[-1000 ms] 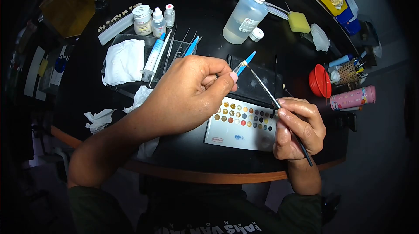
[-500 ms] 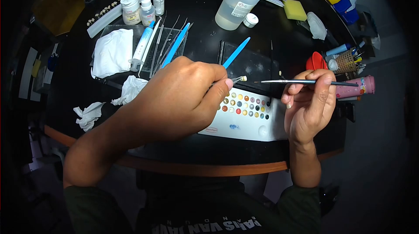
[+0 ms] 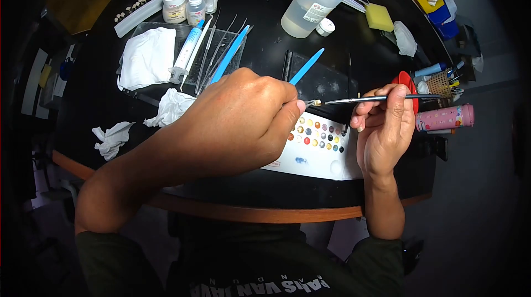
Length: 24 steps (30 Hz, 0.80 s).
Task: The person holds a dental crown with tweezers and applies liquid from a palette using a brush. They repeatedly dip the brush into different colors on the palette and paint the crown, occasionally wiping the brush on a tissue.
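Note:
My left hand (image 3: pixel 243 120) is closed around metal tweezers (image 3: pixel 309 104), mostly hidden by the fingers. At their tips sits a small cream tooth-shaped piece (image 3: pixel 317 102). My right hand (image 3: pixel 387 125) pinches a thin dark-handled brush (image 3: pixel 365 99) with a metal ferrule, held level. Its bristle tip points left, right at the tooth piece. Below both hands lies a white palette (image 3: pixel 315 169) with rows of coloured paste dots and a blue smear; my left hand covers its left part.
Behind are a large bottle (image 3: pixel 313 6), blue pointed tools (image 3: pixel 231 53), a syringe (image 3: pixel 188 50) and small jars (image 3: pixel 174 2). Tissues (image 3: pixel 171 107) lie left. On the right are a red cup (image 3: pixel 407 80), a pink bottle (image 3: pixel 447 118) and a yellow sponge (image 3: pixel 379 17).
The gap between brush tip and tooth piece has closed: my right hand moved slightly left, and the tweezers moved slightly right. The whole view also shifted a little.

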Tool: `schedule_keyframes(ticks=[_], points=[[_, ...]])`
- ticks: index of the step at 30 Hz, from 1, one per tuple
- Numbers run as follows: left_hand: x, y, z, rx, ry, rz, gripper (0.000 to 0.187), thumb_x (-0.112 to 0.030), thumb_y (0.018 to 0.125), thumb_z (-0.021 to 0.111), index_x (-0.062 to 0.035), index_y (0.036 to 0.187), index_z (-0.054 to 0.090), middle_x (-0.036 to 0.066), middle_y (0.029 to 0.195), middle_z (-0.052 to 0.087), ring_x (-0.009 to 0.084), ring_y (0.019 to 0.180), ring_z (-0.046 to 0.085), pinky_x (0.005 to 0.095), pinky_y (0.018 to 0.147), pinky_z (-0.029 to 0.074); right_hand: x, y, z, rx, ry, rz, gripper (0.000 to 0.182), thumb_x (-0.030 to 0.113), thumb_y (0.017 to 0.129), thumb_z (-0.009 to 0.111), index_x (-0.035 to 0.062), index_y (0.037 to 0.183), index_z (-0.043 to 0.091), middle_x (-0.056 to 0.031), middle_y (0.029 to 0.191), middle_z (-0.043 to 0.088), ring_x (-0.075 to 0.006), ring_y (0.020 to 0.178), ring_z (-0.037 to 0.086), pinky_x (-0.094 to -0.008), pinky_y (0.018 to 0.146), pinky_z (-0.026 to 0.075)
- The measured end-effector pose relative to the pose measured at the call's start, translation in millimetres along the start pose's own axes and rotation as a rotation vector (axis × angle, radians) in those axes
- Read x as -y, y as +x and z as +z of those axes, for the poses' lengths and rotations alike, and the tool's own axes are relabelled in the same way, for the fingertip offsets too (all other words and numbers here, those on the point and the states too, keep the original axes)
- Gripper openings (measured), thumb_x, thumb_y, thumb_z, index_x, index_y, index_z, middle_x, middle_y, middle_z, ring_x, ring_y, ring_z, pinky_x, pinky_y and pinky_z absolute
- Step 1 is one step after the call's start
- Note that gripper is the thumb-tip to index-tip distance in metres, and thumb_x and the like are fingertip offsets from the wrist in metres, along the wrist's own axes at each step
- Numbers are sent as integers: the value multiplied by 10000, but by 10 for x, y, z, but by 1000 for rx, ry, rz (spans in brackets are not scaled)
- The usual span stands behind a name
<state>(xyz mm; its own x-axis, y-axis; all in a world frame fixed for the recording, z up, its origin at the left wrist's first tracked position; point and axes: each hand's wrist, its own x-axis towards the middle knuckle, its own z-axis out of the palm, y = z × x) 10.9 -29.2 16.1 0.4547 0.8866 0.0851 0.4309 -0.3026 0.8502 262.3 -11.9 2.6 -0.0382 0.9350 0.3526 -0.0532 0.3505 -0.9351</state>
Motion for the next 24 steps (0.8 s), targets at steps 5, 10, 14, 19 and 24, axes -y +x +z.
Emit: schedule_keyframes(ticks=[5,10,14,19,24], points=[[-26,4,-20,29,-23,-32,305,-125,1039,585,70,827,685,195,606,624,289,508,607,413,537,445,0,7,-17,-5,-15,-10,366,316,1191,393,41,991,528,-131,737,687,-132,550,627,-225,524,493],[-1,1,2,4,-27,-6,299,-122,1039,588,67,829,684,186,598,619,280,497,601,408,529,440,23,13,-27,-33,-22,-40,372,320,1192,390,41,989,528,-131,742,685,-128,554,627,-224,528,495],[4,5,11,-2,-24,6,299,-122,1040,591,65,825,680,183,595,614,274,494,595,404,529,439,2,-4,-10,-4,1,-23,374,321,1192,390,44,982,530,-126,737,682,-128,553,628,-222,521,491],[22,3,22,-17,-10,25,307,-125,1045,589,62,817,676,181,592,609,270,492,590,402,527,436,25,18,-23,-34,6,4,380,326,1189,403,46,967,532,-124,735,684,-133,555,630,-227,526,492],[10,11,3,13,-34,18,334,-143,1057,578,60,811,675,168,598,616,249,510,594,399,539,437,4,27,-28,-18,85,66,395,346,1187,409,51,958,538,-114,736,678,-133,562,626,-230,533,495]])
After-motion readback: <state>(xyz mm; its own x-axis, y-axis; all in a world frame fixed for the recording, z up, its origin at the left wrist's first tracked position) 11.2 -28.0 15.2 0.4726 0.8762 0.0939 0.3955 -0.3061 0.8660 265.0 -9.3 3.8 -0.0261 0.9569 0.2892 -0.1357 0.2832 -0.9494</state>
